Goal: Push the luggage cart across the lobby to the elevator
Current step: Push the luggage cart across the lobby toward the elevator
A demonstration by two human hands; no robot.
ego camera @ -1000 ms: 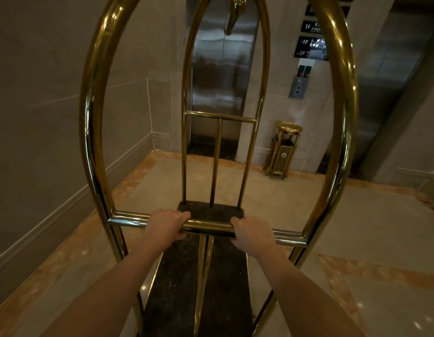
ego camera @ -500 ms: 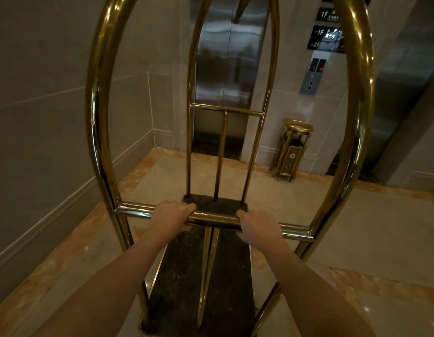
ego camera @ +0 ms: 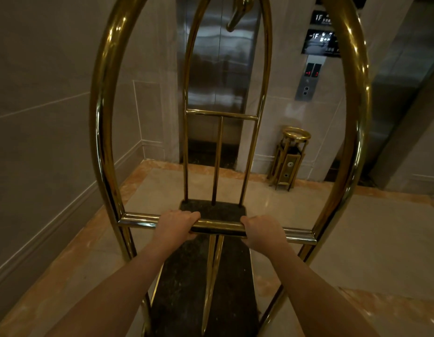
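The brass luggage cart [ego camera: 101,132] fills the view, its tall arched frame rising around a dark, empty deck. My left hand [ego camera: 173,226] and my right hand [ego camera: 262,229] are both closed over the horizontal push bar [ego camera: 220,225], a short gap between them. Straight ahead, framed by the cart's far arch, stand the steel elevator doors [ego camera: 218,76], closed. The elevator call panel [ego camera: 308,79] with red floor digits is on the wall to the right of the doors.
A brass ashtray bin [ego camera: 287,161] stands against the wall right of the elevator. A second steel elevator opening [ego camera: 395,98] is at far right. A beige wall with a skirting board [ego camera: 53,117] runs close along the left. The marble floor [ego camera: 369,239] spreads to the right.
The cart has rolled closer to the elevator doors, which look larger now. Both hands keep the same hold on the push bar.
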